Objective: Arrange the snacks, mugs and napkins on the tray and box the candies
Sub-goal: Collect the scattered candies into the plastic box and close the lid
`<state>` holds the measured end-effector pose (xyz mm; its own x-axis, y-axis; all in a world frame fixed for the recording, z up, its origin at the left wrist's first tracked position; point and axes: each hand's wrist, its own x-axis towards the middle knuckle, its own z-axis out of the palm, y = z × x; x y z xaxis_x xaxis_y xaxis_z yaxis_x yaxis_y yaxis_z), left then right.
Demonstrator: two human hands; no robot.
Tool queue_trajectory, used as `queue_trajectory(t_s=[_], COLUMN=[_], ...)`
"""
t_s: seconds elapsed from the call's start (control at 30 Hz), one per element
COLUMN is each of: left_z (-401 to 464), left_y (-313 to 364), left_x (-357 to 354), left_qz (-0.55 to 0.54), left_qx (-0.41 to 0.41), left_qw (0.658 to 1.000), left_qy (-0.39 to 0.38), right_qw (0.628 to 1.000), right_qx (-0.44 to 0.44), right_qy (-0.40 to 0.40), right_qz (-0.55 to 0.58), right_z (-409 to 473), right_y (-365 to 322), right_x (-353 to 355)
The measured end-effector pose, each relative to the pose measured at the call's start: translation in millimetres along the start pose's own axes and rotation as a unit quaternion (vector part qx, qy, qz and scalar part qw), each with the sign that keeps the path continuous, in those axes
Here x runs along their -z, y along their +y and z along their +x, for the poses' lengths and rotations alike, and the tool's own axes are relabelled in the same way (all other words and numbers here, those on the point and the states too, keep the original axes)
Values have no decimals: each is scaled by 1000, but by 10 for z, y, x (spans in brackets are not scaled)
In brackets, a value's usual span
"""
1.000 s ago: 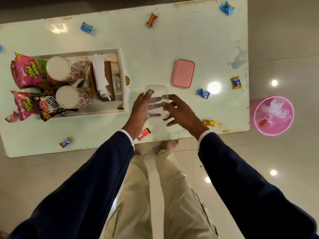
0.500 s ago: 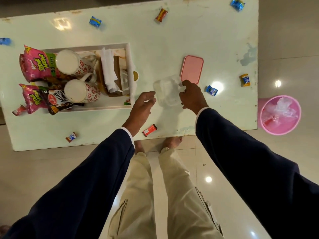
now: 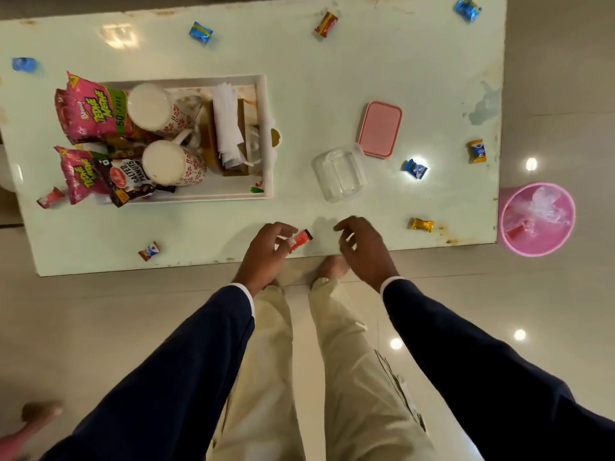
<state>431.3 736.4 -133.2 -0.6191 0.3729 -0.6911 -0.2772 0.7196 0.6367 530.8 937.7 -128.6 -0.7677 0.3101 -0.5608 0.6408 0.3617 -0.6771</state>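
My left hand (image 3: 266,251) is at the table's near edge and pinches one end of a red candy (image 3: 302,238) lying there. My right hand (image 3: 362,247) hovers beside it with loosely curled fingers and holds nothing. Beyond the hands stands the empty clear box (image 3: 339,173), its pink lid (image 3: 380,129) lying just behind it. The white tray (image 3: 268,104) at the left holds two floral mugs (image 3: 166,161), pink snack packets (image 3: 93,108), a peanut packet (image 3: 128,178) and white napkins (image 3: 226,128).
Wrapped candies lie scattered on the table: yellow (image 3: 422,224), blue (image 3: 415,168), orange (image 3: 476,151), red-white (image 3: 149,251), and more along the far edge (image 3: 326,24). A pink bin (image 3: 537,219) stands on the floor at the right. Another person's foot (image 3: 36,412) shows at the lower left.
Both hands let go of the clear box and drew back to the near table edge. The box now stands by the lid, and my left hand has reached the red candy.
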Motion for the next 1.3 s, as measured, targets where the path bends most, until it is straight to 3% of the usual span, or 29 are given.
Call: queue_trajectory(t_s=[0.13,0.27,0.5,0.63,0.7,0.8,0.93,1.1,1.3], left_z=[-171,-275,-292,-244,-224,-168,-17,119,24], left_y=[-261,-568,-1206,-1591,-1777,-1960,-2005,-2019,-1792], left_x=[167,428,1261,1794,2017,2223,2304,2302,2097], left_qz=[52,114,196,224,238,222,165,191,-8], left_qx=[-17,-27,9,52,67,66,33,24,39], left_qw=[998,990,971,961,959,963,978,975,998], left_qy=[21,72,137,152,140,137,126,111,45], right_qw=[994,967,933,986,983,964,952,936,918], right_qx=[39,54,27,-106,-181,-189,-182,-199,-194], right_qy=[-73,-114,-126,-38,1,-20,-62,-77,-55], right_qz=[-70,-221,-336,-119,42,188,236,279,341], right_z=[68,254,501,553,500,399,302,292,263], right_y=[-225,-398,-449,-504,-605,-805,-1015,-1161,-1227], right_x=[-291,-573,-1029,-1265,-1384,-1627,-2038,-2341,-2119])
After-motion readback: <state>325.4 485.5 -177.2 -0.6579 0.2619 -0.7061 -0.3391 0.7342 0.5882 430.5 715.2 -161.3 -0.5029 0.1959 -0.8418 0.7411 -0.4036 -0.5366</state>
